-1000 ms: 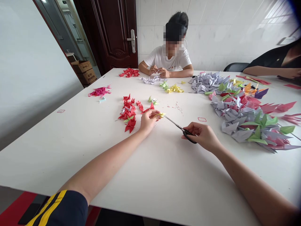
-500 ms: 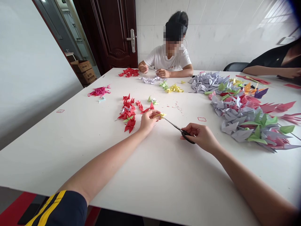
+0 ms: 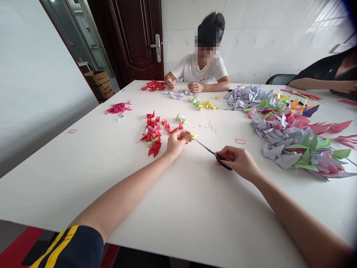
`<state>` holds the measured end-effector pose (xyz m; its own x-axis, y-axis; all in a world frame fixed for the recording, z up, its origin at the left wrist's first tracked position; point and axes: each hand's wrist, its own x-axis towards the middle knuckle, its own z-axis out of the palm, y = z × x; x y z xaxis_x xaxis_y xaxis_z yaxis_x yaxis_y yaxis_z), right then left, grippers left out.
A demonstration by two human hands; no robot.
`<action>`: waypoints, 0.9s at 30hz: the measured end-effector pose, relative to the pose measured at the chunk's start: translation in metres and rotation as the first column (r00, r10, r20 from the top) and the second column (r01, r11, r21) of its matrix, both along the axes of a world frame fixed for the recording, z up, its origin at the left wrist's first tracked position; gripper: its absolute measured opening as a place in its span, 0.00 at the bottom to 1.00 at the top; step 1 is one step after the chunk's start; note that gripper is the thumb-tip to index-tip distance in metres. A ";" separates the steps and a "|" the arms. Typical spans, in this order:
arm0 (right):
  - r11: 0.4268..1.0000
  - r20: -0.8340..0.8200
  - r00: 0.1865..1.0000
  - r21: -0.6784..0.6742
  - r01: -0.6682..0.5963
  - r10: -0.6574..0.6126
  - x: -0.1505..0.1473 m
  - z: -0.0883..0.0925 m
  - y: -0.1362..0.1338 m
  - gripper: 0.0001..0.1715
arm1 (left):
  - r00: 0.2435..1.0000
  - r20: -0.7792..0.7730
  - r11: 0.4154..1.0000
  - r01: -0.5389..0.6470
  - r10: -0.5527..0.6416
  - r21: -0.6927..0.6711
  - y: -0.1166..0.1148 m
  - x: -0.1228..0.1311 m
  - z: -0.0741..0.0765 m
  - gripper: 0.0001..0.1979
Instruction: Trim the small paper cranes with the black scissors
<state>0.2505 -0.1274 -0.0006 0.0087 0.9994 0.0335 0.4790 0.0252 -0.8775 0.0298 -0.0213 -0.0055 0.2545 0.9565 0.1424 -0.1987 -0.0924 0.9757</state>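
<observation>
Between the fingers of my left hand (image 3: 176,143) is a small yellow paper crane (image 3: 193,137), held just above the table. My right hand (image 3: 237,160) grips black-handled scissors (image 3: 223,162), their thin blades pointing left with the tips at the yellow paper. Whether the blades are parted is hard to make out. Beyond and left of my left hand lie several red folded paper cranes (image 3: 152,130), with a green and white one (image 3: 182,119) near them.
A large heap of grey, pink and green paper cranes (image 3: 281,130) covers the right side of the white table (image 3: 167,208). A pink bundle (image 3: 118,108) lies at the left. Across the table sits a person (image 3: 203,70) with small yellow cranes (image 3: 208,105) nearby. Another person's arm (image 3: 320,82) rests at far right.
My hands, the yellow crane and the scissors stay almost in place. The person across has lowered the hand on the left of the picture slightly.
</observation>
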 end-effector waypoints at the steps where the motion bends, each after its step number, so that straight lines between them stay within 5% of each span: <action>1: 1.000 -0.003 1.000 -0.001 0.000 0.000 0.000 0.000 0.000 0.22 | 1.000 -0.003 1.000 0.000 0.000 0.000 0.000 0.000 0.000 0.10; 15: 1.000 -0.053 0.999 0.014 0.009 -0.009 -0.001 -0.001 0.000 0.22 | 1.000 -0.024 1.000 0.019 -0.019 0.023 0.001 -0.001 -0.001 0.11; 27: 0.996 0.085 0.994 0.070 0.062 -0.068 -0.006 -0.002 -0.001 0.17 | 1.000 -0.010 1.000 -0.007 0.007 0.014 0.004 0.000 -0.006 0.12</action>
